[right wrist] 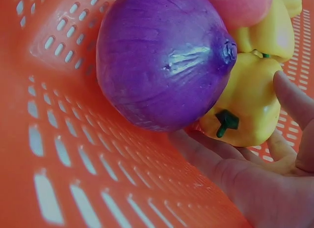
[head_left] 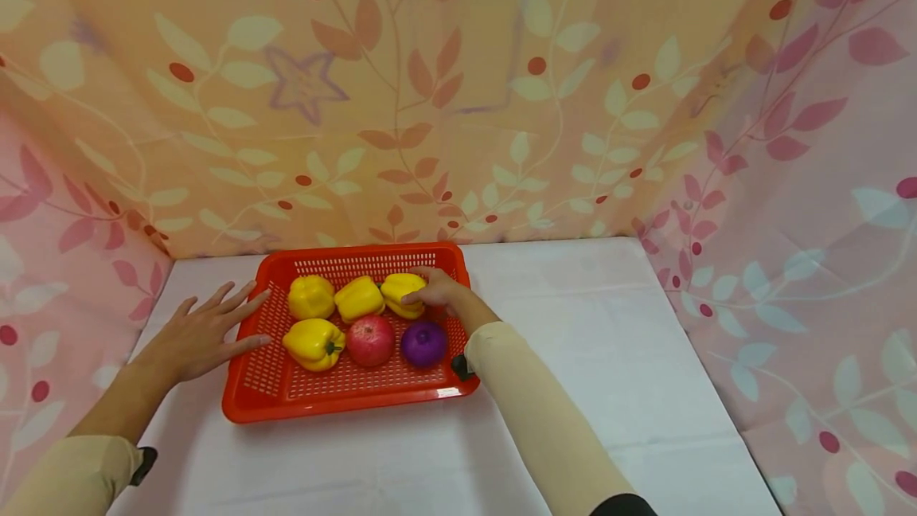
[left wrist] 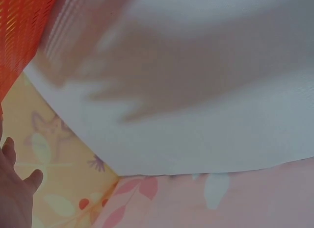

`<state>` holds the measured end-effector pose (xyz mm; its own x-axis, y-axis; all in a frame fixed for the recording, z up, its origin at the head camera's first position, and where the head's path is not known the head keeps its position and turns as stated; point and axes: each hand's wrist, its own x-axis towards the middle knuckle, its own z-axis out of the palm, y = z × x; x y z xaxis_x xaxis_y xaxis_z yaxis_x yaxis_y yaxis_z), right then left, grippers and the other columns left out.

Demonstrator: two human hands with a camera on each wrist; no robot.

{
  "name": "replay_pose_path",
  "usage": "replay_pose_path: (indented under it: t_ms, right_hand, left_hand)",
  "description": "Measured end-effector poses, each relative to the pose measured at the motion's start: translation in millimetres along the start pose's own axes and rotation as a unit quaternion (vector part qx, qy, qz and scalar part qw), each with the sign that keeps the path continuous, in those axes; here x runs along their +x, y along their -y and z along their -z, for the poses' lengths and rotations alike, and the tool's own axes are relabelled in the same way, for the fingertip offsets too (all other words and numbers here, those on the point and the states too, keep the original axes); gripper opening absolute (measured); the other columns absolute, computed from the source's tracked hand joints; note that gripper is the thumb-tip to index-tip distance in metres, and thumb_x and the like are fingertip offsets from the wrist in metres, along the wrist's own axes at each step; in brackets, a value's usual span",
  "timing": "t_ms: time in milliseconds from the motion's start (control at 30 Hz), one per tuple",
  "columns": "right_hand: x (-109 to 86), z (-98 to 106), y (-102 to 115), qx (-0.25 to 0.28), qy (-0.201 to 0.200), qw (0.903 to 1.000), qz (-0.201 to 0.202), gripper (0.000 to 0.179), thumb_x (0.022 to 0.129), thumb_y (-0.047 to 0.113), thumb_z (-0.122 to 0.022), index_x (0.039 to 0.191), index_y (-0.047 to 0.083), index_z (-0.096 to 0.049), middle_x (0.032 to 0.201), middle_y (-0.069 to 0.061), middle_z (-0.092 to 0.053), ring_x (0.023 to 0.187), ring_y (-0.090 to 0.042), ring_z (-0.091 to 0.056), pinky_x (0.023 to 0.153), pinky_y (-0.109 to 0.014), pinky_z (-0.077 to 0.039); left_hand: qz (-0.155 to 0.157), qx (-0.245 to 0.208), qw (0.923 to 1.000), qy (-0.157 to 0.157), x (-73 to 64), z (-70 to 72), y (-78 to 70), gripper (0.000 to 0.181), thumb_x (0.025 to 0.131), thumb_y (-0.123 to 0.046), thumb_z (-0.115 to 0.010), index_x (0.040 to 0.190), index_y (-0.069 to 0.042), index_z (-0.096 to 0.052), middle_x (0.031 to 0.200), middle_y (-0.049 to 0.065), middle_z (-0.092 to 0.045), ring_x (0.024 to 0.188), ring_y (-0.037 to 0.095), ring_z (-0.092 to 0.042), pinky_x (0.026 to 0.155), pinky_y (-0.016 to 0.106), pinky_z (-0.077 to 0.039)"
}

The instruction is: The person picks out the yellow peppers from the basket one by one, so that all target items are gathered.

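Yellow peppers [head_left: 311, 299]: 4; right fingers [right wrist: 294, 98] round 1; pomegranate [head_left: 370, 340]: 1; onion [head_left: 424, 344]: 1

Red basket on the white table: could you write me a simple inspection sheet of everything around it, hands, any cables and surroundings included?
Surface: white tabletop, with shadows falling on it.
Job's things: red basket holding four yellow peppers, a round red fruit and a purple onion.
Clutter: nothing seen.
Left hand: fingers spread at the basket's left side; contact unclear.
Right hand: inside the basket, fingers and thumb around the rear-right pepper.
Cables: nothing seen.
Surroundings: leaf-patterned cloth, orange-yellow behind, pink at the sides.
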<state>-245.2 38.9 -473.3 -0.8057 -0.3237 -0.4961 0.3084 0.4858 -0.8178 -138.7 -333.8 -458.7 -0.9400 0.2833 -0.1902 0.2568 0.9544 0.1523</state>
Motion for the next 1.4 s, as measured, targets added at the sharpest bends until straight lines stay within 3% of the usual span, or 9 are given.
replay_pose_path:
  t_ms: [133,467,667,767,967,1100,1200,1333,1400]
  right_hand:
    - [1.4,-2,-1,-0.003,-0.005,1.0000,-0.001,0.066,0.089,0.014,-0.074,0.149,0.014,-0.045,0.139,-0.015,-0.048,0.120,-0.034,-0.049,0.100,-0.059,-0.047]
    - [0.3,5,6,-0.044,-0.002,0.9988,0.021,0.066,0.089,0.014,-0.074,0.148,0.011,-0.046,0.137,-0.013,-0.051,0.117,-0.029,-0.050,0.105,-0.042,-0.045]
    - [-6.0,21,22,-0.062,0.019,0.9971,0.039,0.067,0.090,0.016,-0.074,0.150,0.012,-0.043,0.138,-0.013,-0.051,0.118,-0.030,-0.050,0.105,-0.047,-0.046]
    - [-11.0,30,31,-0.077,0.025,0.9954,0.052,0.066,0.090,0.017,-0.074,0.149,0.013,-0.045,0.135,-0.013,-0.052,0.113,-0.029,-0.053,0.097,-0.048,-0.052]
    - [-18.7,45,43,-0.113,0.041,0.9878,0.098,0.061,0.091,0.016,-0.073,0.147,0.015,-0.048,0.137,-0.015,-0.042,0.109,-0.028,-0.053,0.088,-0.035,-0.053]
    - [-23.9,57,49,-0.152,0.036,0.9803,0.121,0.061,0.091,0.020,-0.073,0.147,0.021,-0.048,0.130,-0.011,-0.050,0.107,-0.027,-0.053,0.085,-0.035,-0.051]
    - [-26.6,67,53,-0.174,0.026,0.9747,0.137,0.063,0.091,0.022,-0.073,0.148,0.018,-0.046,0.129,-0.010,-0.054,0.108,-0.026,-0.053,0.087,-0.033,-0.049]
    - [-32.9,84,56,-0.179,0.022,0.9739,0.138,0.068,0.091,0.023,-0.072,0.150,0.011,-0.040,0.133,-0.012,-0.050,0.110,-0.027,-0.052,0.088,-0.034,-0.048]
    - [-36.2,94,55,-0.175,0.021,0.9754,0.132,0.069,0.091,0.024,-0.071,0.152,0.014,-0.038,0.134,-0.013,-0.049,0.111,-0.028,-0.051,0.085,-0.036,-0.049]
  left_hand:
    - [0.000,0.000,1.0000,0.000,-0.1,0.2,-0.1,0.089,0.090,-0.068,-0.053,0.159,-0.021,-0.022,0.162,0.021,-0.021,0.143,0.053,-0.018,0.107,0.079,-0.007]
    - [0.000,0.001,1.0000,0.000,0.5,-1.0,-0.5,0.090,0.090,-0.069,-0.052,0.160,-0.021,-0.021,0.162,0.021,-0.021,0.143,0.053,-0.018,0.107,0.079,-0.007]
    - [-0.002,0.003,1.0000,0.004,0.5,-1.0,-1.4,0.089,0.091,-0.069,-0.052,0.160,-0.021,-0.022,0.162,0.021,-0.022,0.142,0.053,-0.019,0.107,0.079,-0.008]
    - [-0.002,0.004,1.0000,0.004,0.7,-0.8,-1.5,0.089,0.091,-0.069,-0.051,0.160,-0.021,-0.021,0.162,0.021,-0.022,0.142,0.054,-0.020,0.107,0.079,-0.008]
    - [-0.001,0.017,0.9998,0.006,0.1,0.1,-0.9,0.089,0.091,-0.069,-0.050,0.160,-0.021,-0.019,0.161,0.021,-0.023,0.142,0.053,-0.021,0.107,0.079,-0.009]
    - [-0.001,0.020,0.9998,0.008,0.8,0.7,-1.7,0.089,0.091,-0.069,-0.050,0.160,-0.020,-0.019,0.161,0.022,-0.023,0.142,0.054,-0.021,0.106,0.079,-0.010]
    - [0.000,0.017,0.9998,0.009,0.2,1.4,-2.2,0.090,0.091,-0.069,-0.050,0.160,-0.020,-0.020,0.161,0.023,-0.023,0.142,0.054,-0.021,0.106,0.079,-0.010]
    - [-0.001,0.017,0.9998,0.007,-0.3,1.3,-2.6,0.090,0.091,-0.068,-0.051,0.160,-0.019,-0.020,0.160,0.023,-0.023,0.141,0.054,-0.021,0.106,0.079,-0.010]
    - [-0.003,0.019,0.9998,0.007,-0.4,0.5,-2.7,0.089,0.092,-0.067,-0.051,0.160,-0.019,-0.019,0.161,0.023,-0.023,0.141,0.054,-0.021,0.106,0.079,-0.011]
